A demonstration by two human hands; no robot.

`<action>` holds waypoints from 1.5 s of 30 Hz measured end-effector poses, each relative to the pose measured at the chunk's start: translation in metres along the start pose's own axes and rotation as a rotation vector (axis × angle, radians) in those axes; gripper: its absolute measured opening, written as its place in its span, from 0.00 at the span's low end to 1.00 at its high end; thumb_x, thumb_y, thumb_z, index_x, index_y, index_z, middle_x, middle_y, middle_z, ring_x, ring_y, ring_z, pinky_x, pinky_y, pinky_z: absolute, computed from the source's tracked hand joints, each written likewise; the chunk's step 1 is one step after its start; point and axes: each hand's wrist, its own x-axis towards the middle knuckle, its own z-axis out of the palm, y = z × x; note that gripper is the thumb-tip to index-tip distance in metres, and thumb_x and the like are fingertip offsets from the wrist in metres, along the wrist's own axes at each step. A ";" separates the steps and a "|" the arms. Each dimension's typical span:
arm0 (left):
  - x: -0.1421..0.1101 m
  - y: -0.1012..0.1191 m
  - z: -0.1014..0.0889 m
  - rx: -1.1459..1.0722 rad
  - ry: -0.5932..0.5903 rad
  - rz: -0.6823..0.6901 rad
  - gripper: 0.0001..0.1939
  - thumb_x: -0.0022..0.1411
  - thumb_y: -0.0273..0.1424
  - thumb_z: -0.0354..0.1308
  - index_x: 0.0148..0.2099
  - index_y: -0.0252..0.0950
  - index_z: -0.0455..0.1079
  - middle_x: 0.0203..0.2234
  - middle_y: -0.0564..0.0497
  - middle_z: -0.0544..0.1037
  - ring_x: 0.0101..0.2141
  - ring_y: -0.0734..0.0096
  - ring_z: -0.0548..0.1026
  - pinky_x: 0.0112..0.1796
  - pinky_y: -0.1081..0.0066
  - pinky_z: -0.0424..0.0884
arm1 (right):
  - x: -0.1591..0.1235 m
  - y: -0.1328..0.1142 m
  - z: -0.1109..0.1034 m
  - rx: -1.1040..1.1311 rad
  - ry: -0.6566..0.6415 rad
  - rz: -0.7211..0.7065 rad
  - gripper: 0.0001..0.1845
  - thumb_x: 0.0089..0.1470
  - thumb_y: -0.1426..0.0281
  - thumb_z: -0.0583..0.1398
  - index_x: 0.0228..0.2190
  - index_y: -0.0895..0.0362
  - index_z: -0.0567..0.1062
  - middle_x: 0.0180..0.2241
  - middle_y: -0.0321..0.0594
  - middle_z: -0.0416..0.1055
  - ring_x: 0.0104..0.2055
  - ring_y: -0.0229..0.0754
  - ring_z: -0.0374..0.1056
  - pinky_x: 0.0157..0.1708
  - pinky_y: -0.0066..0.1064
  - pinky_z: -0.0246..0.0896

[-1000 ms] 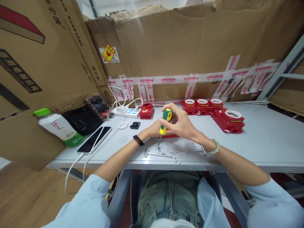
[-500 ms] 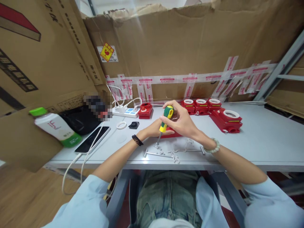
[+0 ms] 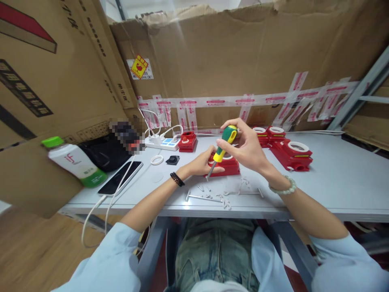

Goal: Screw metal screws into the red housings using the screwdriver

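Note:
In the head view, my right hand (image 3: 251, 144) is closed around the handle of a green and yellow screwdriver (image 3: 225, 142). Its shaft slants down to the left, and a small bright bit shows at the tip, too small to name surely. My left hand (image 3: 202, 163) grips the left side of a red box-shaped housing (image 3: 231, 167) with a white ring on top, partly hidden behind the screwdriver. Several loose screws (image 3: 201, 188) lie on the table in front of it, beside a T-shaped metal rod (image 3: 203, 197) and a second such rod (image 3: 247, 193).
More red housings (image 3: 290, 156) with white rings stand at the right rear. To the left are a white ring (image 3: 157, 159), a black square part (image 3: 172, 159), a red box (image 3: 187, 142), a power strip (image 3: 164, 143), a phone (image 3: 120, 178) and a bottle (image 3: 75, 162). Cardboard (image 3: 212, 61) walls the back.
My right hand has lifted the screwdriver from the loose screws and moved it up and to the right, over the red housing's front. My left hand stays on the housing.

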 end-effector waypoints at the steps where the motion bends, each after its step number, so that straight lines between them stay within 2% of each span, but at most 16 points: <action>1: 0.000 0.001 0.000 0.010 0.000 -0.017 0.32 0.54 0.45 0.66 0.53 0.35 0.58 0.46 0.42 0.73 0.43 0.58 0.74 0.44 0.59 0.72 | 0.001 -0.001 -0.006 -0.007 0.028 0.001 0.18 0.47 0.65 0.67 0.39 0.52 0.68 0.30 0.32 0.64 0.29 0.36 0.68 0.26 0.29 0.70; 4: -0.001 0.005 -0.002 0.038 -0.005 -0.068 0.30 0.54 0.46 0.65 0.50 0.36 0.58 0.44 0.44 0.73 0.41 0.61 0.73 0.43 0.60 0.71 | 0.004 -0.002 -0.027 -0.059 0.158 -0.008 0.19 0.47 0.62 0.68 0.38 0.51 0.68 0.30 0.33 0.64 0.29 0.38 0.70 0.25 0.31 0.72; 8: -0.002 0.011 -0.004 0.018 -0.015 -0.076 0.29 0.55 0.44 0.65 0.51 0.37 0.58 0.49 0.43 0.71 0.47 0.59 0.72 0.49 0.60 0.69 | 0.002 0.003 -0.055 -0.138 0.336 -0.049 0.17 0.46 0.62 0.68 0.36 0.50 0.68 0.30 0.34 0.64 0.30 0.40 0.71 0.28 0.34 0.73; 14: -0.002 0.013 -0.004 -0.002 -0.023 -0.098 0.30 0.54 0.45 0.65 0.51 0.37 0.58 0.51 0.42 0.71 0.48 0.59 0.73 0.49 0.60 0.69 | -0.012 0.022 -0.079 -0.253 0.453 -0.045 0.17 0.45 0.62 0.69 0.35 0.49 0.69 0.26 0.34 0.63 0.27 0.42 0.68 0.24 0.38 0.72; 18: -0.002 0.012 -0.004 0.009 -0.020 -0.103 0.30 0.54 0.46 0.65 0.51 0.37 0.58 0.51 0.42 0.71 0.48 0.58 0.73 0.49 0.60 0.69 | -0.019 0.032 -0.082 -0.202 0.457 0.015 0.18 0.45 0.62 0.68 0.36 0.49 0.68 0.28 0.34 0.65 0.28 0.42 0.70 0.22 0.40 0.74; 24: -0.001 0.012 -0.003 0.005 -0.026 -0.097 0.30 0.54 0.45 0.65 0.52 0.36 0.57 0.51 0.42 0.71 0.48 0.59 0.73 0.49 0.60 0.69 | -0.023 0.036 -0.081 -0.123 0.463 0.091 0.22 0.42 0.62 0.70 0.36 0.48 0.67 0.30 0.36 0.68 0.31 0.46 0.72 0.23 0.43 0.76; 30: -0.002 0.012 -0.004 0.004 -0.027 -0.099 0.30 0.54 0.45 0.65 0.52 0.37 0.58 0.52 0.41 0.71 0.49 0.58 0.73 0.50 0.60 0.69 | -0.022 0.037 -0.082 -0.104 0.478 0.072 0.23 0.39 0.64 0.72 0.36 0.48 0.68 0.29 0.36 0.68 0.30 0.47 0.72 0.22 0.45 0.76; 35: -0.002 0.011 -0.003 0.002 -0.026 -0.104 0.30 0.54 0.45 0.65 0.52 0.37 0.58 0.51 0.41 0.71 0.48 0.59 0.73 0.49 0.59 0.69 | -0.022 0.037 -0.081 -0.113 0.464 0.037 0.22 0.41 0.63 0.71 0.35 0.48 0.68 0.29 0.36 0.67 0.30 0.46 0.71 0.22 0.44 0.75; 45: -0.002 0.012 -0.004 0.000 -0.030 -0.104 0.30 0.54 0.45 0.65 0.52 0.36 0.58 0.51 0.41 0.71 0.49 0.57 0.73 0.50 0.58 0.69 | -0.023 0.037 -0.076 -0.124 0.452 0.064 0.22 0.40 0.63 0.72 0.36 0.48 0.69 0.31 0.37 0.70 0.29 0.47 0.72 0.24 0.46 0.75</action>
